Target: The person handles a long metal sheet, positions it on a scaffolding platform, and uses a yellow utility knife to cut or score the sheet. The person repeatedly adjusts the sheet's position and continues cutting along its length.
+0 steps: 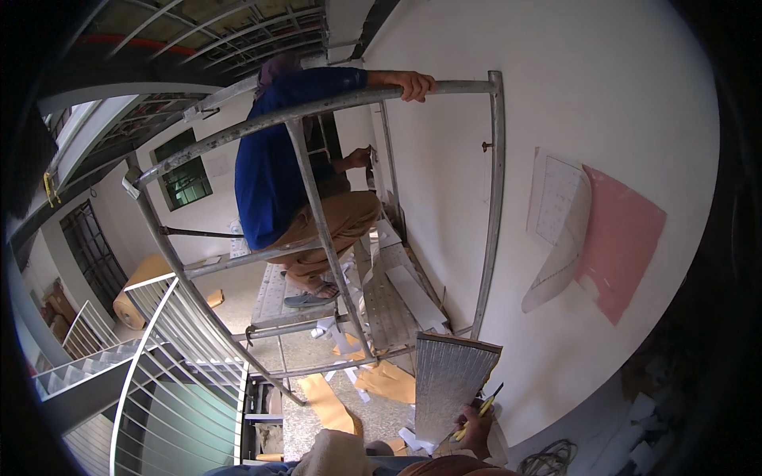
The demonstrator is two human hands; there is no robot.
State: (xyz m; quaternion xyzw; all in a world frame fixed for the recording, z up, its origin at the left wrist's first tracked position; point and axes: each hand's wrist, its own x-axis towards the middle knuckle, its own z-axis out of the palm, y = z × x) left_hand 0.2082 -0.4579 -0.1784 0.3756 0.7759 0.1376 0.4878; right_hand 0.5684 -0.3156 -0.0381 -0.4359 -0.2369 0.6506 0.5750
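At the lower right, my right hand (476, 431) is closed around a yellow utility knife (475, 418), its dark blade pointing up and to the right. Just left of that hand, a grey, ribbed, shiny panel (454, 386) stands tilted with a dark upper edge; whether my fingers touch it I cannot tell. A pale beige, cloth-like shape (337, 454) rises at the bottom edge over blue fabric, and what it is stays unclear. My left hand does not show.
A metal scaffold frame (490, 206) stands ahead, with a co-worker in a blue top (274, 170) crouching on its platform (274, 305). Brown paper scraps (325, 403) litter the floor. White railings (147, 373) are left; a pink and white sheet (619, 238) hangs on the right wall. Coiled cable (549, 458) lies lower right.
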